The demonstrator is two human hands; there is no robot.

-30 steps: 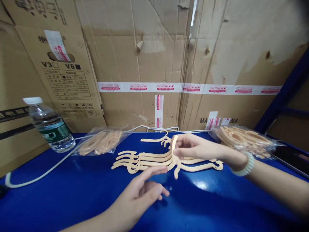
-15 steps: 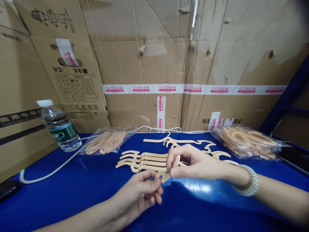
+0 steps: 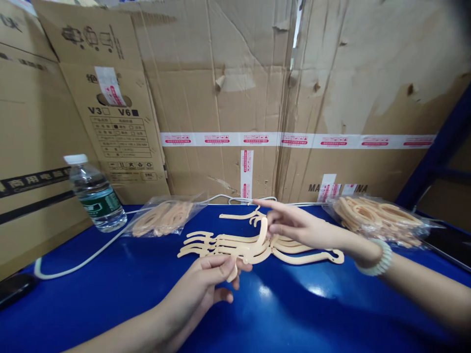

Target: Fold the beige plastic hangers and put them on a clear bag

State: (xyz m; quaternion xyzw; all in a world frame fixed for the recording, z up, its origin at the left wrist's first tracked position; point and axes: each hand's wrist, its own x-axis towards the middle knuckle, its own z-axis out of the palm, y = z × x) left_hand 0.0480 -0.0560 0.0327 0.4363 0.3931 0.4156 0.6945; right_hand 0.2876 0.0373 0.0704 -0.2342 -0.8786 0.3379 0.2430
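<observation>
Pinched between the thumb and fingers of my left hand [image 3: 217, 277] is a beige plastic folding-hanger piece [image 3: 262, 235], one curved arm of it sticking up. My right hand [image 3: 301, 225] is just right of that raised arm, index finger stretched out to the left and thumb apart; whether a fingertip touches the piece I cannot tell. Behind and below the hands lie several beige hanger parts [image 3: 196, 242] in a stacked row, with a curved arm [image 3: 305, 258] reaching to the right. Farther back, a hanger with a hook [image 3: 239, 216] is partly hidden by my right hand.
Clear plastic bags of beige parts lie at left [image 3: 162, 218] and right [image 3: 379, 218]. A water bottle [image 3: 97, 196] stands at the left, near a white cable [image 3: 79, 257]. Cardboard boxes [image 3: 221, 98] wall off the back of the blue table [image 3: 147, 294]. A dark device [image 3: 451, 247] is at far right.
My right hand has moved slightly up and away from my left, its index finger now extended. The hanger piece stays in my left hand, its curved arm now raised. The view has shifted slightly.
</observation>
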